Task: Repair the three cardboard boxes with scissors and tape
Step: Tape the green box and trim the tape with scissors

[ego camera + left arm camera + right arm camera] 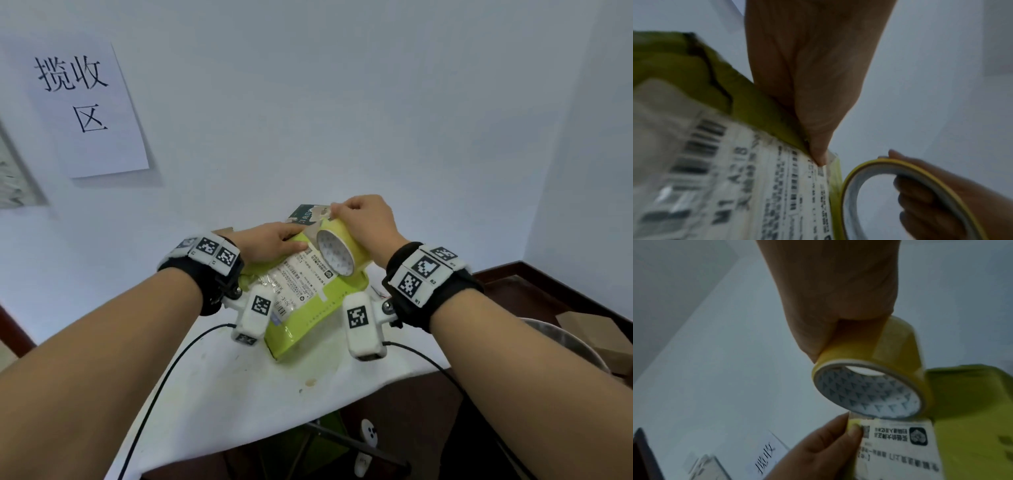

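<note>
Lime-green cardboard box [310, 308] with a white printed shipping label [301, 277] lies flat on the white-covered table [239, 394], near the far edge by the wall. Left hand [270, 241] lies on the box's far-left part, fingers mostly straight, thumb tip [821, 155] pressing the free tape end down at the label's edge — likely anchoring it so the strip can be drawn out taut. Right hand [368, 222] is wrapped round the yellow tape roll with patterned white core [337, 251], fingers curled through the core and over the rim; roll stands on edge just above the box's far-right part, close to the anchor point, so the pull runs along the box surface. Judgement: first strip on this box is just being started, nothing cut yet. Scissors not in view. Brown cardboard pieces [596, 329] sit well right of the green box, off the table; can't tell if those are the other boxes. Risk: the tape may lift if the thumb eases off.
</note>
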`<state>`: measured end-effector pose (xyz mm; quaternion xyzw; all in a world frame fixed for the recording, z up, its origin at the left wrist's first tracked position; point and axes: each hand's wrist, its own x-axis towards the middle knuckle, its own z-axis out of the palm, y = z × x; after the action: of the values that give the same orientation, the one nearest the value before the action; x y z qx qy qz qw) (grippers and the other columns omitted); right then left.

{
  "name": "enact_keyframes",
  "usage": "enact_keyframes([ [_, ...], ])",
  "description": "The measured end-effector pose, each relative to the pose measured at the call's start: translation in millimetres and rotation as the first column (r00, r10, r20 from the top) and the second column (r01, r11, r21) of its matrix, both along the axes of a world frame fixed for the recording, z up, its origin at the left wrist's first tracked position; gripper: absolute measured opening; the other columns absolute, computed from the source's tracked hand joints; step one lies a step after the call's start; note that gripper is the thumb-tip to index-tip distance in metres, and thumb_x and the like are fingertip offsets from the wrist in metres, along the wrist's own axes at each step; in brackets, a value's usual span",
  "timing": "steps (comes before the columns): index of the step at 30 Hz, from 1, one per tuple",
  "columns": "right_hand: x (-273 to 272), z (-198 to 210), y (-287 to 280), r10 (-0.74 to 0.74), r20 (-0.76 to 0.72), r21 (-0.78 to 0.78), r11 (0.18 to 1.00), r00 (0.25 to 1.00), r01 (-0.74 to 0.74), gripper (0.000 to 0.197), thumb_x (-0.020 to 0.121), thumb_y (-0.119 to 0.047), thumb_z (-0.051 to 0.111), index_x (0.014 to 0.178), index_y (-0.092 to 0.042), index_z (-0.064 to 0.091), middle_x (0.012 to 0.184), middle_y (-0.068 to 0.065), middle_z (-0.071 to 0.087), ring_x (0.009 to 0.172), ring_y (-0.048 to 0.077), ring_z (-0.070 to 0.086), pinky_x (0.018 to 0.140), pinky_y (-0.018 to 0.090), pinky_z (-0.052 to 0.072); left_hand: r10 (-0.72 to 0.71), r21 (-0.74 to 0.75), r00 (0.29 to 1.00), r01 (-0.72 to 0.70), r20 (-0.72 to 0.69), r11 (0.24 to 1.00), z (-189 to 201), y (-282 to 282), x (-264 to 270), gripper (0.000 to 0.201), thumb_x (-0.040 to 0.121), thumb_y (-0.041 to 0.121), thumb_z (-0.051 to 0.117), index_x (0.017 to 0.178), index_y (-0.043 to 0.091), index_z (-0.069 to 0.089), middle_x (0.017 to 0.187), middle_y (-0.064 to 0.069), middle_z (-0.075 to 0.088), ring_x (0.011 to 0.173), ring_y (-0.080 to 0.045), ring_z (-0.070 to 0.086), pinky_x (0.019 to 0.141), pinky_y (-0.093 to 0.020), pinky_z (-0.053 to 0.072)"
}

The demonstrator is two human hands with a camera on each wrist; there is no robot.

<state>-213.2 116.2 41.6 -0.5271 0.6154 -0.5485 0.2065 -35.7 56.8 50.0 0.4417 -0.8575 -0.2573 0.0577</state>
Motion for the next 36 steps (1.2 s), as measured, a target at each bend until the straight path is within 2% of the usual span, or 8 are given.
enact_keyframes([
  [2, 1.8, -7.3, -1.4, 0.012, -0.048, 0.037, 0.999, 0.999, -0.010, 0.028, 0.089, -0.029, 0.061, 0.081, -0.004, 0.073, 0.073, 0.001, 0.065, 0.072, 0.014, 0.055, 0.061, 0.025, 0.043, 0.016, -0.122, 0.988, 0.003, 0.151, 0.992, -3.1, 4.0, -4.3, 0.040, 0.100, 0.033, 0.047, 0.139, 0.027, 0.045, 0.127, 0.001, 0.061, 0.116, -0.018, 0.056, 0.100, -0.031, 0.042],
  [4, 3.5, -17.7, -0.4, 0.019, -0.074, 0.058, 0.998, 0.997, -0.015, 0.031, 0.090, -0.030, 0.059, 0.086, -0.002, 0.072, 0.085, 0.010, 0.068, 0.078, 0.019, 0.056, 0.067, 0.028, 0.043, 0.056, -0.249, 0.976, -0.003, 0.210, 0.969, -7.2, 9.2, -8.8, 0.042, 0.100, 0.032, 0.047, 0.141, 0.022, 0.043, 0.129, -0.001, 0.058, 0.116, -0.019, 0.054, 0.089, -0.023, 0.038],
  [8, 5.1, -27.9, 6.5, 0.029, 0.009, 0.078, 0.997, 1.000, -0.030, 0.027, 0.093, -0.039, 0.055, 0.096, -0.017, 0.071, 0.092, -0.005, 0.059, 0.094, 0.014, 0.053, 0.080, 0.025, 0.041, 0.138, -0.328, 0.981, -0.087, 0.134, 0.941, -22.0, 14.9, -13.1, 0.046, 0.101, 0.030, 0.046, 0.145, 0.022, 0.038, 0.131, -0.006, 0.058, 0.117, -0.022, 0.054, 0.081, -0.022, 0.035],
  [12, 8.1, -35.2, 11.4, 0.034, 0.042, 0.066, 0.997, 0.999, -0.037, 0.020, 0.092, -0.041, 0.056, 0.094, -0.023, 0.065, 0.099, -0.007, 0.056, 0.098, 0.011, 0.050, 0.084, 0.025, 0.040, 0.143, -0.251, 0.979, -0.103, 0.148, 0.962, -19.2, 18.6, -9.8, 0.052, 0.101, 0.029, 0.045, 0.150, 0.030, 0.028, 0.137, -0.004, 0.053, 0.117, -0.021, 0.054, 0.086, -0.024, 0.040],
  [18, 8.1, -42.6, 18.5, -0.005, 0.032, 0.025, 1.000, 0.999, 0.004, 0.025, 0.093, -0.043, 0.054, 0.099, -0.022, 0.065, 0.096, -0.008, 0.056, 0.098, 0.012, 0.052, 0.084, 0.027, 0.042, 0.127, -0.258, 0.979, -0.083, 0.161, 0.963, -17.5, 27.4, -9.5, 0.053, 0.101, 0.026, 0.044, 0.150, 0.036, 0.026, 0.131, -0.005, 0.057, 0.096, -0.013, 0.052, 0.075, -0.022, 0.038],
  [24, 7.3, -40.0, 21.6, -0.020, 0.123, 0.067, 0.998, 0.992, 0.012, 0.025, 0.091, -0.042, 0.055, 0.099, -0.020, 0.066, 0.104, -0.004, 0.061, 0.102, 0.017, 0.056, 0.090, 0.033, 0.047, 0.112, -0.269, 0.978, -0.062, 0.175, 0.961, -19.7, 29.8, -10.5, 0.053, 0.102, 0.026, 0.042, 0.151, 0.034, 0.024, 0.130, -0.008, 0.057, 0.099, -0.017, 0.054, 0.076, -0.023, 0.038],
  [29, 6.0, -35.9, 22.7, -0.014, 0.139, 0.102, 0.995, 0.990, 0.000, 0.022, 0.092, -0.037, 0.053, 0.100, -0.020, 0.066, 0.104, -0.003, 0.063, 0.098, 0.017, 0.056, 0.089, 0.034, 0.048, 0.086, -0.306, 0.975, -0.020, 0.206, 0.952, -20.4, 29.8, -11.6, 0.053, 0.103, 0.025, 0.041, 0.152, 0.030, 0.022, 0.140, -0.007, 0.050, 0.120, -0.023, 0.050, 0.084, -0.023, 0.037],
  [36, 7.5, -51.7, 31.9, -0.022, 0.159, 0.149, 0.989, 0.987, -0.002, 0.024, 0.092, -0.030, 0.052, 0.105, -0.018, 0.068, 0.107, -0.002, 0.064, 0.103, 0.018, 0.058, 0.093, 0.036, 0.048, 0.076, -0.320, 0.971, 0.000, 0.226, 0.947, -25.8, 25.9, -9.0, 0.053, 0.103, 0.027, 0.040, 0.152, 0.032, 0.021, 0.138, -0.005, 0.052, 0.117, -0.022, 0.052, 0.084, -0.026, 0.040],
])
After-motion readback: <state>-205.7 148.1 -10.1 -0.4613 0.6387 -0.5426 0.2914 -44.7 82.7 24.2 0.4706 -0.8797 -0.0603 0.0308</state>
